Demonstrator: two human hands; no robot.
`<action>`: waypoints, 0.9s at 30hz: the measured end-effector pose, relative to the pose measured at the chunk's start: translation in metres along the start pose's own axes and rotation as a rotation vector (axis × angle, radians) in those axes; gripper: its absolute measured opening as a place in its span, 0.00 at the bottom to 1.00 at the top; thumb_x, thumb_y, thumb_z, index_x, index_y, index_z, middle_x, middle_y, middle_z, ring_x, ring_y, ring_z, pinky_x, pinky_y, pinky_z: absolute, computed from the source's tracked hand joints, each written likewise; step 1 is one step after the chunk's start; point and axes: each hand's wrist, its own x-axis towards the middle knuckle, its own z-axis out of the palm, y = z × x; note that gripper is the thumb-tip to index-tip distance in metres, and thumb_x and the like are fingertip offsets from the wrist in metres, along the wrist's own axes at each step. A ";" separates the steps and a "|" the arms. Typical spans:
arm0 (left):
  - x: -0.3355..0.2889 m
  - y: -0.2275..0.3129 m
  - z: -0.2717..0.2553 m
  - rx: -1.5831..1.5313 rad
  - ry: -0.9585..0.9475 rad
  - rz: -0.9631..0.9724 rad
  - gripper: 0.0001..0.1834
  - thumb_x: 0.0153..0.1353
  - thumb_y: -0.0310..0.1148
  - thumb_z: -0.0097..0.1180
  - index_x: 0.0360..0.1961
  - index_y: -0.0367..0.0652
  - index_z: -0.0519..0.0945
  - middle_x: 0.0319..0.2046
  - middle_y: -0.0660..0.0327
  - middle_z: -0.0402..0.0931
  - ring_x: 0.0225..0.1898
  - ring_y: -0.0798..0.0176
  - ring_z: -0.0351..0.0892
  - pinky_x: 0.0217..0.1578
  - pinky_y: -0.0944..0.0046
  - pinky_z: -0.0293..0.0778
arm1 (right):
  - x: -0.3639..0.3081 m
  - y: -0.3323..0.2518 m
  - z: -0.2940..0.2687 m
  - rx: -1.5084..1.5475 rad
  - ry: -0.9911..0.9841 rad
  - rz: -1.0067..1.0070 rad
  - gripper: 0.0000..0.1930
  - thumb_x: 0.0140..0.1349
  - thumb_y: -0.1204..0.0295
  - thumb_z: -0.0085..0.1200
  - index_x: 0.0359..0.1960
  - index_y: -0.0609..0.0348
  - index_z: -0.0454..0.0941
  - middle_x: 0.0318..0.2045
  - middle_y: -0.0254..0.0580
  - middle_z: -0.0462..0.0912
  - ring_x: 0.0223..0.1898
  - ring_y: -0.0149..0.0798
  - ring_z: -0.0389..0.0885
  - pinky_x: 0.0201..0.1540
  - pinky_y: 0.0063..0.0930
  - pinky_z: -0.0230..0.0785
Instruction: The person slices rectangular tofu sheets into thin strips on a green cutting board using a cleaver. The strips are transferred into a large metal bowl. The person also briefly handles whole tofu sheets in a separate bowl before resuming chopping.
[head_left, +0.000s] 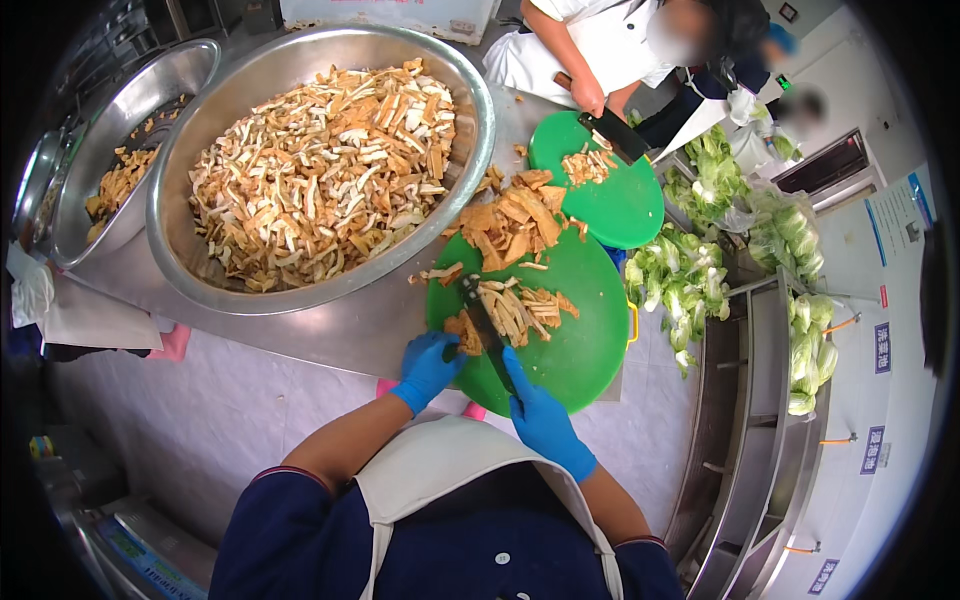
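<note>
We list one tan, spongy piece [463,332] on a round green board [585,372] at the steel worktop's [330,335] near edge. Left blue-gloved hand [430,368]: fingers curled against the piece; whether gripping, we cannot tell. Right blue-gloved hand [550,418]: fingers closed on a dark-bladed knife [487,325]. Beside the blade, pale cut strips [515,310]; leftward, a large round steel basin [260,72].

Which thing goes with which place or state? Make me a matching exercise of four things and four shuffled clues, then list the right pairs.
Things
1. wearer's left hand
2. wearer's right hand
3. largest metal bowl
4. leafy greens

Clues
A. heaped with cut strips
B. to the right of the green boards
C. gripping a knife
D. at a brown food piece

Pairs: 1-D, 2-C, 3-A, 4-B
</note>
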 end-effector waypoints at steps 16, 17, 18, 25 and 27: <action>-0.003 -0.012 -0.001 -0.155 0.064 0.064 0.08 0.49 0.36 0.62 0.29 0.45 0.82 0.27 0.55 0.79 0.26 0.53 0.79 0.30 0.59 0.74 | 0.008 -0.001 -0.004 -0.008 -0.006 -0.024 0.37 0.55 0.79 0.44 0.68 0.41 0.48 0.28 0.62 0.74 0.27 0.56 0.74 0.36 0.43 0.67; -0.004 -0.013 0.001 -0.164 0.077 0.064 0.08 0.49 0.36 0.62 0.30 0.45 0.83 0.27 0.55 0.79 0.27 0.53 0.79 0.30 0.59 0.74 | 0.005 -0.004 -0.004 0.021 0.059 -0.094 0.37 0.55 0.79 0.44 0.68 0.41 0.48 0.28 0.62 0.74 0.27 0.56 0.74 0.36 0.43 0.67; -0.005 -0.014 0.002 -0.173 0.089 0.063 0.08 0.49 0.36 0.62 0.30 0.45 0.83 0.27 0.55 0.80 0.27 0.53 0.79 0.30 0.59 0.74 | 0.006 0.001 0.002 -0.012 0.032 -0.076 0.37 0.55 0.79 0.44 0.67 0.38 0.48 0.26 0.61 0.73 0.25 0.55 0.74 0.33 0.43 0.67; -0.006 -0.018 -0.001 -0.119 0.047 0.060 0.08 0.49 0.36 0.61 0.29 0.46 0.83 0.28 0.56 0.80 0.29 0.53 0.79 0.33 0.59 0.73 | 0.010 -0.005 0.002 -0.007 -0.028 0.044 0.38 0.54 0.79 0.44 0.67 0.33 0.50 0.21 0.58 0.73 0.21 0.53 0.73 0.30 0.42 0.68; -0.007 -0.013 -0.003 -0.107 0.073 0.021 0.07 0.49 0.36 0.61 0.29 0.46 0.83 0.29 0.56 0.80 0.30 0.53 0.79 0.34 0.59 0.73 | 0.010 -0.004 0.005 -0.027 -0.001 0.013 0.39 0.54 0.79 0.44 0.67 0.32 0.49 0.20 0.57 0.73 0.21 0.53 0.73 0.29 0.43 0.67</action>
